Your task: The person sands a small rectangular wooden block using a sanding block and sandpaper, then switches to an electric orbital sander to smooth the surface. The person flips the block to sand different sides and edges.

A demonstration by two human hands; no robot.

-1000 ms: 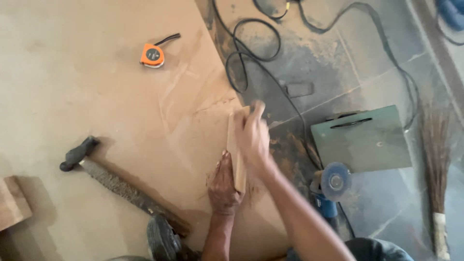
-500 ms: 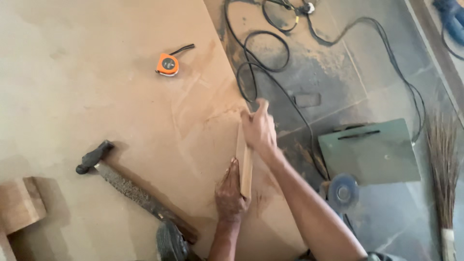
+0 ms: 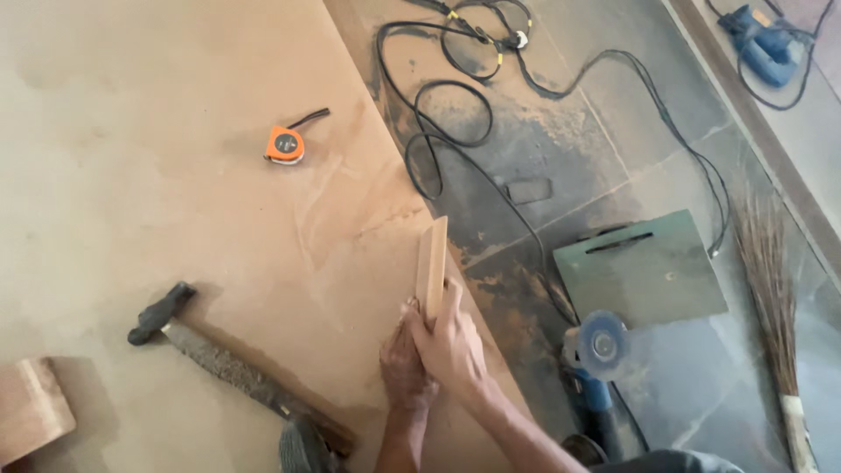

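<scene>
Brown fibreboard sheet (image 3: pixel 175 175) covers most of the floor and is the largest thing here; its surface is dusty and shows no cut or mark that I can see. Beside it the dark tiled floor (image 3: pixel 561 131) is powdered with sawdust, and black cables (image 3: pixel 455 114) loop over it. On the tiles lie a green flat case (image 3: pixel 644 267), a straw broom (image 3: pixel 771 271) and an angle grinder (image 3: pixel 596 346) with a blue body; a second blue power tool (image 3: pixel 758 44) sits far off at the top corner. On the sheet a hammer (image 3: pixel 228 368) lies well apart from the hands, a wooden block (image 3: pixel 31 407) shows at the lower left edge, and an orange tape measure (image 3: pixel 285 144) lies farther up.

Near the sheet's right edge stands a narrow wooden strip (image 3: pixel 431 263), set on its thin edge. The left hand (image 3: pixel 405 368) holds its lower end, fingers closed against it. The right hand (image 3: pixel 451 342) lies over the same end, fingers curled around the wood. My judgement is that the work is at an early or middle stage: the strip is only held and positioned, nothing fastens it, and the hammer and the tape measure lie unused.
</scene>
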